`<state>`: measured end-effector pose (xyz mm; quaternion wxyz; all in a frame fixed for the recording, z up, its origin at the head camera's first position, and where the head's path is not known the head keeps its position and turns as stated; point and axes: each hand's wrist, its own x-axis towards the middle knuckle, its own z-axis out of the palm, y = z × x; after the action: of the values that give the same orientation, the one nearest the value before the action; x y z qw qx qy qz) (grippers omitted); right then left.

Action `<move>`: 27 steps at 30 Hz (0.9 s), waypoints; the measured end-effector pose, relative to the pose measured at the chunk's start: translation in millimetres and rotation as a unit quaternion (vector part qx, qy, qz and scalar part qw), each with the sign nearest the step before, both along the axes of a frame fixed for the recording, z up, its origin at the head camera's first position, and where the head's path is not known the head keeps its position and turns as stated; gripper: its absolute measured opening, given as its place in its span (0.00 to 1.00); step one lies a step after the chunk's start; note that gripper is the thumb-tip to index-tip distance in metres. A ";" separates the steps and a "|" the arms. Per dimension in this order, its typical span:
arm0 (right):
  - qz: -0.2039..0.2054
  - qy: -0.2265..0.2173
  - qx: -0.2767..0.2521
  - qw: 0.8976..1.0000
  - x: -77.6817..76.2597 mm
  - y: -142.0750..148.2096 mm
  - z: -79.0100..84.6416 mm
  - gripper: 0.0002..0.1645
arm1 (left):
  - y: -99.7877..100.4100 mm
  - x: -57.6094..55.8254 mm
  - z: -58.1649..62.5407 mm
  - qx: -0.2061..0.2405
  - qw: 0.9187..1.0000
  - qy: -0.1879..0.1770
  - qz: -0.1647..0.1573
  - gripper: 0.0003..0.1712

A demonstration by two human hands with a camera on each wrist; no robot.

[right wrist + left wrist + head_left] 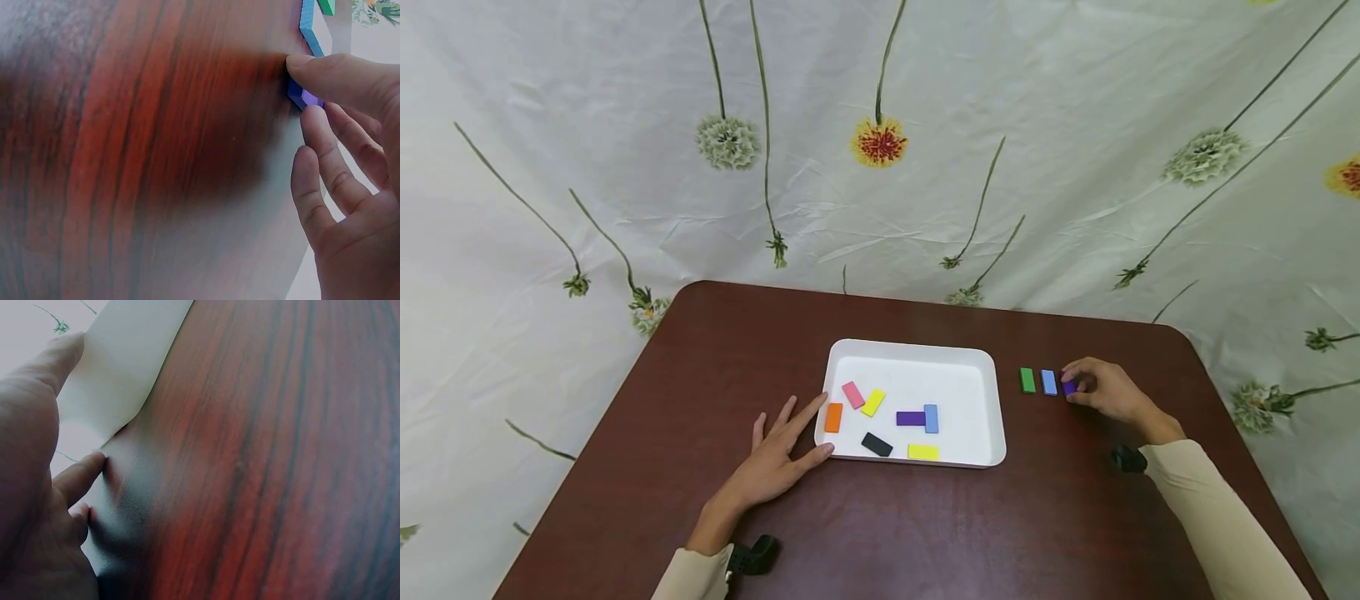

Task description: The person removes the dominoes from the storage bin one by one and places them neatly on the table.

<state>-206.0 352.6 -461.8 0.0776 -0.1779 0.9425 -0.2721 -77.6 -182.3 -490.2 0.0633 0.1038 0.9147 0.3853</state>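
Observation:
My right hand [1108,390] pinches a small purple block [1069,387] between thumb and fingers, low at the tabletop on the right. In the right wrist view, the thumb and fingertips cover part of that purple block [306,97]. Just left of it lie a light blue block [1048,382] and a green block [1027,381], forming a row. My left hand [771,462] has its fingers spread, with thumb and fingertips at the left end of a white tray [966,392]. From the left wrist, the fingers appear beside the tray's outer wall [125,362].
Inside the tray are several blocks: orange [833,417], pink [853,395], yellow [872,402], black [877,444], another yellow [923,452], and a purple one [911,418] against a light blue one [931,418]. The dark wooden table [925,533] backs onto a flowered cloth [820,208].

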 end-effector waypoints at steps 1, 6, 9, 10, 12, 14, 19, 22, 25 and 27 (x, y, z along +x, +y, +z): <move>0.003 0.002 -0.002 1.000 -0.4 0.0 0.1 0.12 | 0.0 -0.2 0.1 0.000 1.000 0.000 0.001 0.46; 0.008 0.007 -0.005 1.000 -1.2 1.7 -0.8 0.11 | -0.1 -0.4 1.0 -0.001 1.000 0.000 0.001 0.46; 0.009 0.005 -0.002 1.000 -0.2 4.0 -1.9 0.12 | 0.0 0.0 1.7 -0.001 1.000 0.001 0.000 0.46; 0.011 0.005 -0.002 1.000 0.0 4.8 -2.2 0.12 | 0.0 0.1 1.9 -0.001 1.000 0.002 -0.001 0.46; 0.016 0.005 -0.003 1.000 0.4 5.7 -2.8 0.12 | 0.2 0.3 2.6 -0.001 1.000 0.002 -0.001 0.46; 0.017 0.007 -0.006 1.000 1.4 6.0 -3.4 0.13 | 0.4 0.8 3.1 -0.001 1.000 0.002 -0.001 0.45; 0.016 0.015 -0.009 1.000 2.0 5.2 -3.7 0.14 | 1.0 1.0 4.1 0.000 1.000 0.001 0.000 0.45; 0.015 0.013 -0.008 1.000 2.1 5.1 -3.3 0.13 | 1.0 1.0 4.5 0.001 1.000 -0.001 0.001 0.45; 0.013 0.008 -0.001 1.000 3.1 5.1 -2.0 0.12 | 1.0 0.8 4.8 -0.001 1.000 -0.001 0.000 0.45; 0.013 0.007 0.004 1.000 3.4 5.0 -0.9 0.12 | 1.1 0.7 5.2 -0.001 1.000 -0.001 -0.001 0.45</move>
<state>-202.6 357.6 -462.7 0.0753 -0.1918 0.9417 -0.2658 -76.9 -181.2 -485.1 0.0649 0.1045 0.9150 0.3843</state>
